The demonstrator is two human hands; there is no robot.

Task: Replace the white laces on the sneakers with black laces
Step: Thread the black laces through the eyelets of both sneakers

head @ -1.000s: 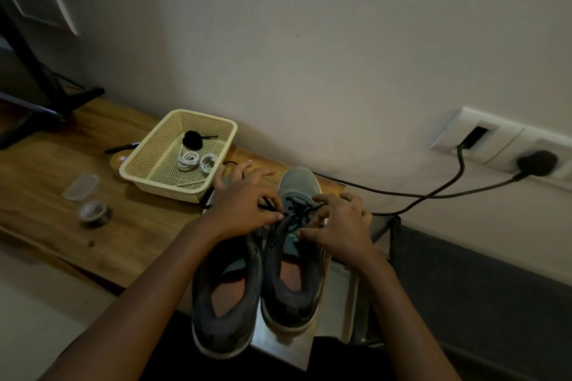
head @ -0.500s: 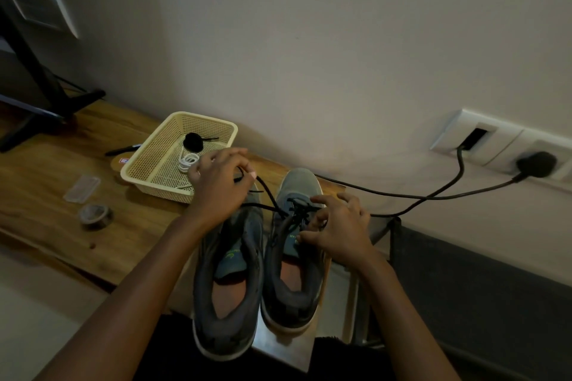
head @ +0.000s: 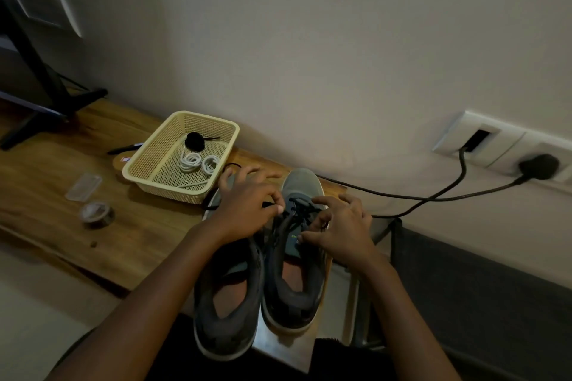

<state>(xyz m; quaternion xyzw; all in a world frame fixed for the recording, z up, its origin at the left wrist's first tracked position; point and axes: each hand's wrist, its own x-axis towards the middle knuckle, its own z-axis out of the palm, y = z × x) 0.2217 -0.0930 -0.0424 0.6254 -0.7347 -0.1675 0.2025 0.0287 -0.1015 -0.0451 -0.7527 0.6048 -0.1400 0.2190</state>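
Wooden desk (head: 46, 179); left hand (head: 247, 207) fingertips pinch black lace (head: 297, 210) over right sneaker (head: 288, 303); right hand (head: 343, 226) fingers bent alongside, grip unclear. Threading judged midway; next, feed lace tip through upper eyelet; white laces (head: 199, 162) lie in basket (head: 210, 119).

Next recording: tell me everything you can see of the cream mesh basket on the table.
The basket is a cream, rectangular, plastic-looking tray with perforated walls and floor and a rolled rim. It sits upright on the wooden table near the wall, left of the sneakers. Inside lie two white lace coils and a black lace bundle. The left hand is close to its right corner; contact cannot be told.
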